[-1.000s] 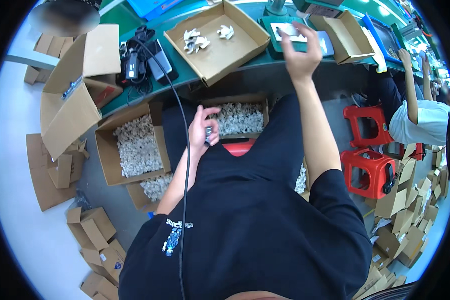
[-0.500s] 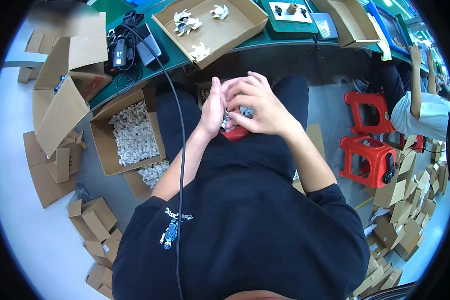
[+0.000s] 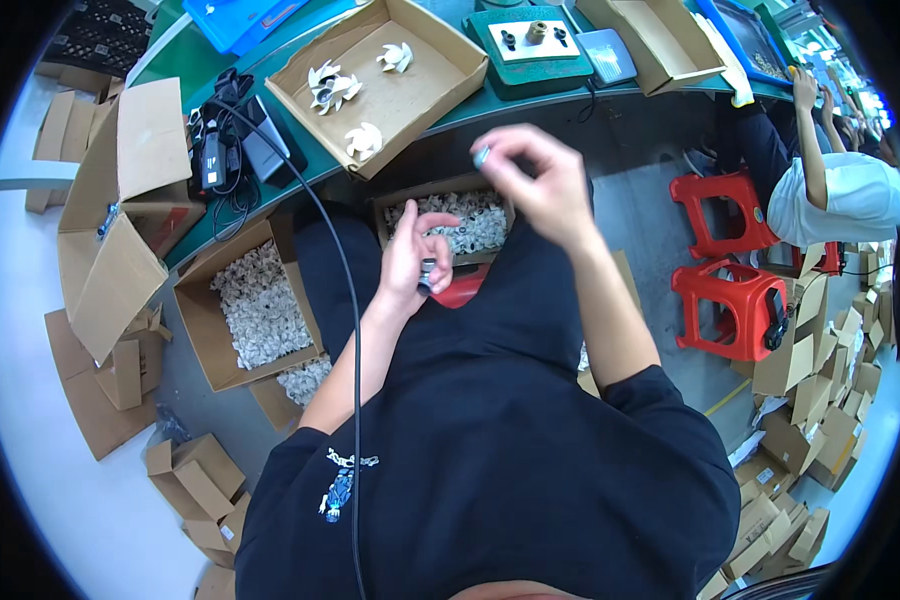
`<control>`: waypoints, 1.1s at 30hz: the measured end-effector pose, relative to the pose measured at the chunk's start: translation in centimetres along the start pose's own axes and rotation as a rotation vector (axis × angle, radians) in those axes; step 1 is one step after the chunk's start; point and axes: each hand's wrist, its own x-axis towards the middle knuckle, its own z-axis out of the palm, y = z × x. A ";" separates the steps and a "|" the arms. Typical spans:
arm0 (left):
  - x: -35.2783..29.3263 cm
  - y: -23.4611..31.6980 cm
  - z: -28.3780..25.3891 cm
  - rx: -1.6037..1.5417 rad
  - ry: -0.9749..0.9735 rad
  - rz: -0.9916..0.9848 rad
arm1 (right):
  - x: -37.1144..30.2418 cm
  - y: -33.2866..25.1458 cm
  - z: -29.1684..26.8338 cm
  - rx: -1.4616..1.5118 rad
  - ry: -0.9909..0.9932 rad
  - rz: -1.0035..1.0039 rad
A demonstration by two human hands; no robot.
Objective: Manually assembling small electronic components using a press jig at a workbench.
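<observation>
My left hand (image 3: pixel 406 262) is above my lap, its lower fingers curled round a small grey, metallic-looking cylindrical part (image 3: pixel 427 276), with the thumb and index finger apart. Up and to the right, my right hand (image 3: pixel 545 185) is lifted and slightly blurred. Its thumb and fingertips pinch a small pale-blue piece (image 3: pixel 482 157), too small to make out in full. Below and beyond the hands, between my knees, a cardboard box (image 3: pixel 382 222) holds many small white and grey parts (image 3: pixel 475 228). On the bench, an open carton (image 3: pixel 430 75) contains several white bladed impellers (image 3: pixel 364 140).
Left of my legs stands another box of white parts (image 3: pixel 260 305). A green fixture (image 3: pixel 535 70) sits on the bench beside a second carton (image 3: pixel 660 45). A black cable (image 3: pixel 354 350) hangs across my front. Red stools (image 3: pixel 727 310) and a co-worker (image 3: pixel 835 200) are at right.
My hands were together and have parted. The right has risen away with the pale-blue piece, while the left has moved slightly left and down with the cylindrical part. The whole view has shifted.
</observation>
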 end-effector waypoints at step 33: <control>1.8 2.7 -16.7 -0.052 0.328 0.118 | 22.3 12.3 -22.0 -0.758 0.112 0.513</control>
